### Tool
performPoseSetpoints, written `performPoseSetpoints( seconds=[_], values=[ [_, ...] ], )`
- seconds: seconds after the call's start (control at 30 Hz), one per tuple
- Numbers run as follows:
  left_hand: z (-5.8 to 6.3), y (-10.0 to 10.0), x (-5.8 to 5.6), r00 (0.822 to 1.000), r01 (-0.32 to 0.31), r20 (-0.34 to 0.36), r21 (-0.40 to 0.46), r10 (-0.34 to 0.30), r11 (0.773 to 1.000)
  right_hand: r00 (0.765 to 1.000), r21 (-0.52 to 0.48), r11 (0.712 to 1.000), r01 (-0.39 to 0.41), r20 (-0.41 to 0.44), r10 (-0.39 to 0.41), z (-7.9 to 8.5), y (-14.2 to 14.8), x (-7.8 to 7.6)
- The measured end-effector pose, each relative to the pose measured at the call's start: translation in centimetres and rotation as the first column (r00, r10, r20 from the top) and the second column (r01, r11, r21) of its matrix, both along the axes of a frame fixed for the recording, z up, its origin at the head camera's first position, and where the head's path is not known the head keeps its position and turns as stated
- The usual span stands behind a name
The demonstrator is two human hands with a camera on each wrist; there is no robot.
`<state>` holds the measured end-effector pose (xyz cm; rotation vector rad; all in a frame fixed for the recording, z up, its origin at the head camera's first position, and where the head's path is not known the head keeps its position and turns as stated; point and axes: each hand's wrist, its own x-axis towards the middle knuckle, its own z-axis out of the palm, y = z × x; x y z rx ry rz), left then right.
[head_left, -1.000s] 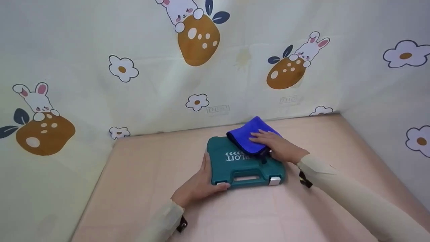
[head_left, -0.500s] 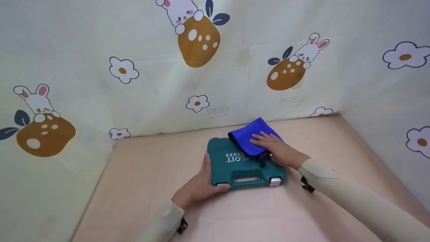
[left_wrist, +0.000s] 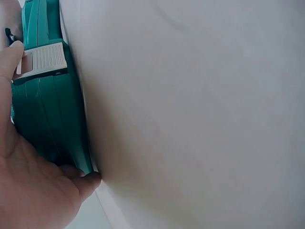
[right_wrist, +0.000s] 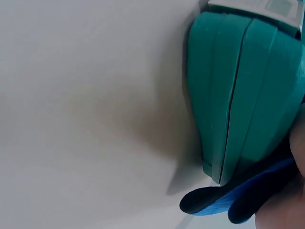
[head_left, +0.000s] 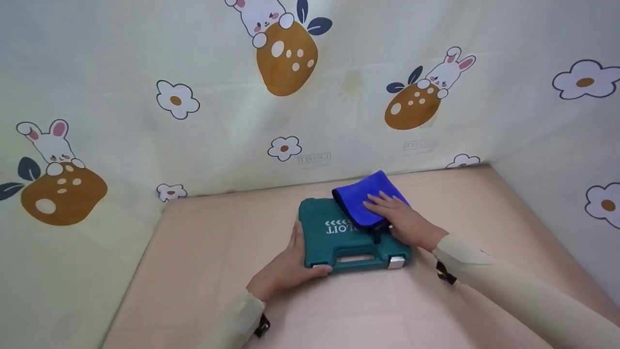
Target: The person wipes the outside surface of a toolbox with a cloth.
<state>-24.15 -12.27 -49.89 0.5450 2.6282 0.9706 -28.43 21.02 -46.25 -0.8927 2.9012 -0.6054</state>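
A dark green plastic tool case (head_left: 319, 242) with white lettering, a carry handle and silver latches lies flat on the table. My left hand (head_left: 288, 265) grips its near left corner, thumb on the front by a latch (left_wrist: 43, 59) and fingers along the side. Across the case's upper right part lies a folded blue cloth (head_left: 356, 196) with a black edge. My right hand (head_left: 404, 220) presses on this cloth with fairly straight fingers; its thumb is hidden in the head view. Seen from the right wrist, the cloth's black edge (right_wrist: 202, 200) hangs past the case's side.
A pale pink covering (head_left: 218, 242) spreads over the table. Behind and at both sides hang pale fabric walls (head_left: 218, 145) printed with rabbits and flowers. The table's back edge runs just beyond the cloth.
My right hand and the blue cloth have slid slightly to the right over the lid, uncovering a bit more of it. The left hand and the tool case stay in place.
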Motion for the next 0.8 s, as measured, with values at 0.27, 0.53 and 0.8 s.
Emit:
performPoseSetpoints(
  seconds=[0.27, 0.53, 0.8],
  values=[
    [0.0, -0.1, 0.0, 1.0, 0.004, -0.008, 0.001, -0.004, 1.0, 0.999, -0.012, 1.0, 0.013, -0.046, -0.013, -0.7, -0.1, 0.5],
    [0.1, 0.0, 0.1, 1.0, -0.006, -0.006, -0.008, 0.006, 1.0, 0.996, -0.023, 1.0, 0.009, -0.084, -0.011, -0.7, 0.0, 1.2],
    [0.1, 0.0, 0.0, 1.0, -0.009, -0.004, -0.008, 0.009, 1.0, 0.996, -0.007, 1.0, 0.008, -0.086, -0.009, -0.4, -0.1, 1.5]
  ],
)
